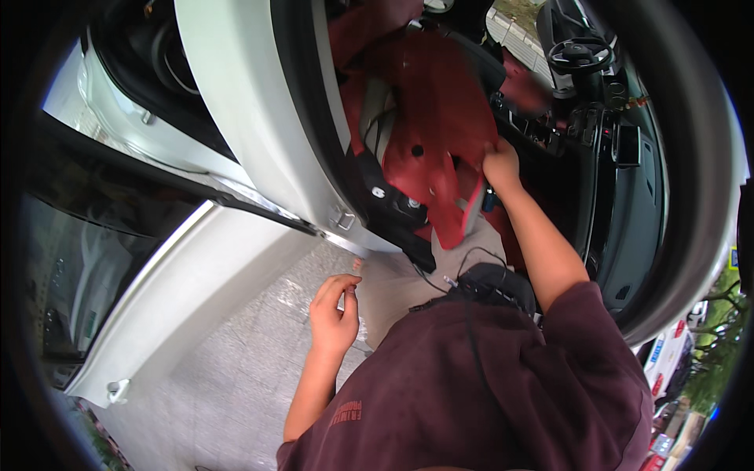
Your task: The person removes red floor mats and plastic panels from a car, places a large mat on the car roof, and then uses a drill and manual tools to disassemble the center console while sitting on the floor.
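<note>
A red seat cover (452,102) lies over the front seat inside the car, its lower flap hanging loose toward my legs. My right hand (501,166) is closed on the cover's right edge; the fingertips are partly hidden by the fold. Below that edge, part of the grey underside shows. Outside the cabin, my left hand (335,314) hangs near my left thigh with its fingers loosely bent and the thumb apart, holding nothing. At the seat's left side sits black plastic trim (385,192) with round controls.
The white car door (196,290) stands open on the left, above grey paving (243,377). A white door pillar (251,102) rises beside the seat. Farther right are the dashboard (628,204) and steering wheel (580,55). A black cable (471,314) hangs over my shirt.
</note>
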The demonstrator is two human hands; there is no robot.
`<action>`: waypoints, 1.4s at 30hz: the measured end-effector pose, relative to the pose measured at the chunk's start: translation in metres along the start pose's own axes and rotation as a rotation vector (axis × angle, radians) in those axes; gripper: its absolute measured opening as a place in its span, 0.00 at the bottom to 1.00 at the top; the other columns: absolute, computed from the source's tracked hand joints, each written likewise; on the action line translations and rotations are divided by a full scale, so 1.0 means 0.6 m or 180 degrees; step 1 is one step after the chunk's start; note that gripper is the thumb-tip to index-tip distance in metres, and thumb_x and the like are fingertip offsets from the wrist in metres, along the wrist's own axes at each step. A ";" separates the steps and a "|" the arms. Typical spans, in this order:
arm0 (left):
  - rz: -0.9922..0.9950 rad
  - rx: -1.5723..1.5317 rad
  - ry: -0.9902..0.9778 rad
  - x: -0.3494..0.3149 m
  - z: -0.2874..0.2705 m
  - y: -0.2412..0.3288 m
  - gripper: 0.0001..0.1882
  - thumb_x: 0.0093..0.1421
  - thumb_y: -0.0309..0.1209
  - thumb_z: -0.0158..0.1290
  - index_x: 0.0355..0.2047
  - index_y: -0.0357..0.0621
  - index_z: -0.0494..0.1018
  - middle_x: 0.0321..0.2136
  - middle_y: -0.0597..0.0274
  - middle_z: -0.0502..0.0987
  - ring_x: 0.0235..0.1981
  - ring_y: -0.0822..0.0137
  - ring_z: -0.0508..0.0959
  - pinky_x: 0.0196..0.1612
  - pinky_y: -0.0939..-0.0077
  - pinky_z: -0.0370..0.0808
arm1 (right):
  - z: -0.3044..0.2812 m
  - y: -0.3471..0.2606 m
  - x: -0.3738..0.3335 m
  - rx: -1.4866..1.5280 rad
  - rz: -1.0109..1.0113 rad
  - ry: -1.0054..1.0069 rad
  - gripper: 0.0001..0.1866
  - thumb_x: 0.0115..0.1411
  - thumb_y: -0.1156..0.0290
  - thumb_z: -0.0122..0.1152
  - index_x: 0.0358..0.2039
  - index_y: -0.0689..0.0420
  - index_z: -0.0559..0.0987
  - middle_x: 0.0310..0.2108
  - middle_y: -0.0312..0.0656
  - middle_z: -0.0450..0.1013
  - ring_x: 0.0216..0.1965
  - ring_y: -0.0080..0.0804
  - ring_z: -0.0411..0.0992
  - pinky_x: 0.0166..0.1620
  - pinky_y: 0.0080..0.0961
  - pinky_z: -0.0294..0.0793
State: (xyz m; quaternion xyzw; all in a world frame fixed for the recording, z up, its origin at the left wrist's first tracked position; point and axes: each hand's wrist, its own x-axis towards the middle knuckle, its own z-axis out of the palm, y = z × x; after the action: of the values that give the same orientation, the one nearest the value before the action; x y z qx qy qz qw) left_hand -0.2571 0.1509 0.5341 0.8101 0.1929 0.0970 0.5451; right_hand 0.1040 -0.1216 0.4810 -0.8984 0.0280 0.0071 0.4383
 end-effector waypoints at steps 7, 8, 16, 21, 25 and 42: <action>0.0886 0.0471 -0.0904 0.109 -0.059 0.106 0.07 0.66 0.17 0.54 0.41 0.37 0.80 0.39 0.51 0.83 0.40 0.53 0.84 0.44 0.66 0.78 | -0.156 -0.201 -0.195 0.0544 0.0100 0.0242 0.12 0.74 0.70 0.49 0.48 0.62 0.79 0.32 0.51 0.77 0.31 0.44 0.77 0.37 0.39 0.75; 0.0604 0.0274 -0.1194 0.114 -0.053 0.130 0.07 0.66 0.19 0.55 0.42 0.37 0.81 0.39 0.51 0.83 0.39 0.53 0.84 0.43 0.65 0.78 | -0.175 -0.203 -0.218 0.0547 -0.0064 0.0369 0.12 0.75 0.70 0.48 0.48 0.62 0.78 0.28 0.44 0.75 0.25 0.33 0.72 0.31 0.32 0.72; 0.0957 0.0494 -0.2142 0.090 -0.043 0.039 0.10 0.69 0.28 0.55 0.46 0.38 0.81 0.41 0.46 0.84 0.39 0.48 0.84 0.43 0.60 0.80 | -0.294 -0.238 -0.453 0.0454 -0.0262 0.0827 0.11 0.76 0.71 0.52 0.45 0.63 0.81 0.30 0.42 0.77 0.30 0.24 0.72 0.38 0.27 0.73; 0.0423 0.1708 -0.2058 0.014 -0.178 -0.180 0.12 0.67 0.31 0.55 0.47 0.41 0.81 0.41 0.43 0.84 0.43 0.42 0.84 0.48 0.53 0.81 | -0.311 -0.221 -0.573 0.0628 -0.0333 0.1205 0.11 0.75 0.70 0.54 0.44 0.64 0.81 0.29 0.40 0.78 0.33 0.21 0.73 0.42 0.26 0.75; -0.0139 0.2165 -0.1687 -0.138 -0.379 -0.431 0.13 0.67 0.34 0.54 0.44 0.41 0.83 0.37 0.44 0.86 0.40 0.46 0.86 0.44 0.57 0.82 | -0.324 -0.217 -0.693 0.1209 -0.0523 0.1479 0.12 0.77 0.72 0.53 0.47 0.66 0.80 0.39 0.33 0.79 0.40 0.16 0.72 0.46 0.19 0.74; 0.0085 0.1796 -0.2138 -0.294 -0.729 -0.594 0.12 0.70 0.35 0.56 0.46 0.42 0.82 0.38 0.47 0.86 0.40 0.49 0.87 0.46 0.58 0.82 | -0.249 -0.552 -1.370 -0.0514 -0.1265 0.3462 0.12 0.73 0.75 0.61 0.51 0.70 0.83 0.41 0.38 0.81 0.41 0.19 0.74 0.49 0.18 0.74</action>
State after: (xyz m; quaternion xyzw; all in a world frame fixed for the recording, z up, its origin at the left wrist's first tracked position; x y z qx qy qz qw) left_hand -0.6516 0.5653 0.3847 0.9163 0.0134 -0.2211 0.3336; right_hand -0.6997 0.0007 0.8642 -0.7916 0.0793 -0.5353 0.2839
